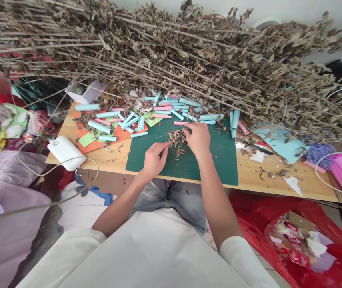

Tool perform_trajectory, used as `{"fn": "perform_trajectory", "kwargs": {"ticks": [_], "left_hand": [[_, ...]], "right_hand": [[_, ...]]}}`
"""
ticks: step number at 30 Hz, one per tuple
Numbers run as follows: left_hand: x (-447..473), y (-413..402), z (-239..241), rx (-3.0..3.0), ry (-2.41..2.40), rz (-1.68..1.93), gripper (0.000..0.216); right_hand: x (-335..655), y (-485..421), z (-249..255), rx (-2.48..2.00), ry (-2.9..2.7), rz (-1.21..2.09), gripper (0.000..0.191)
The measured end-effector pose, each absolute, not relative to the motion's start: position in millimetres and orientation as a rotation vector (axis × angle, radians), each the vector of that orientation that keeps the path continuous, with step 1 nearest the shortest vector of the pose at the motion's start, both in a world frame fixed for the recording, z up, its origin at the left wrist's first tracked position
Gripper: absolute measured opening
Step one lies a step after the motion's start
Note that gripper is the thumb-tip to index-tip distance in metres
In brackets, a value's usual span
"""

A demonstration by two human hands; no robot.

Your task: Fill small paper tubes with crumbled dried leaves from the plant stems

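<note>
I saw dry plant bits at the frame's centre, between my left hand and right hand, both curled narrow; any grip I could not tell. A light touch seemed best.

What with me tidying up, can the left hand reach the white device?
Probably yes: nothing tall stands between the left hand and the white device, though a cable loops beside it.

Under your left hand and right hand, the tabletop (pale wood) bears a green mat; a white device lies left of them, blue paper right.
</note>
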State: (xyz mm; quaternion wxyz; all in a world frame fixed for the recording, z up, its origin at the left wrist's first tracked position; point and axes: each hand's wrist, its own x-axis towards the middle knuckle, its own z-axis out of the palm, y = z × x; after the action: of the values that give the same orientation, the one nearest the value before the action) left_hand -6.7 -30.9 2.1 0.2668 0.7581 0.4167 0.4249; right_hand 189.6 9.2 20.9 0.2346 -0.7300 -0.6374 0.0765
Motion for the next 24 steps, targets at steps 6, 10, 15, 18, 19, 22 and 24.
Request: {"fn": "perform_trajectory", "kwargs": {"ticks": [6,10,15,18,19,22,24], "left_hand": [[-7,-31,1,2.047,1.146,1.141,0.027],[-7,-31,3,2.051,1.154,1.191,0.026],[-3,-28,21,2.008,1.201,1.265,0.026],[4,-25,31,1.936,1.142,1.160,0.034],[6,-24,32,1.879,1.107,1.122,0.037],[10,-24,30,1.704,1.048,1.057,0.033],[10,-24,24,1.636,1.073,1.052,0.026]], "right_hand": [[194,17,15,-1.917,-1.684,0.188,0.027],[194,1,28,-1.859,-1.543,0.069,0.028],[180,-35,42,-1.786,-1.463,0.116,0.026],[167,-54,42,-1.766,-1.458,0.180,0.024],[163,-59,41,-1.756,-1.446,0.198,0.024],[153,-68,36,-1.701,-1.407,0.264,0.022],[150,-72,32,-1.670,-1.394,0.311,0.021]]}}
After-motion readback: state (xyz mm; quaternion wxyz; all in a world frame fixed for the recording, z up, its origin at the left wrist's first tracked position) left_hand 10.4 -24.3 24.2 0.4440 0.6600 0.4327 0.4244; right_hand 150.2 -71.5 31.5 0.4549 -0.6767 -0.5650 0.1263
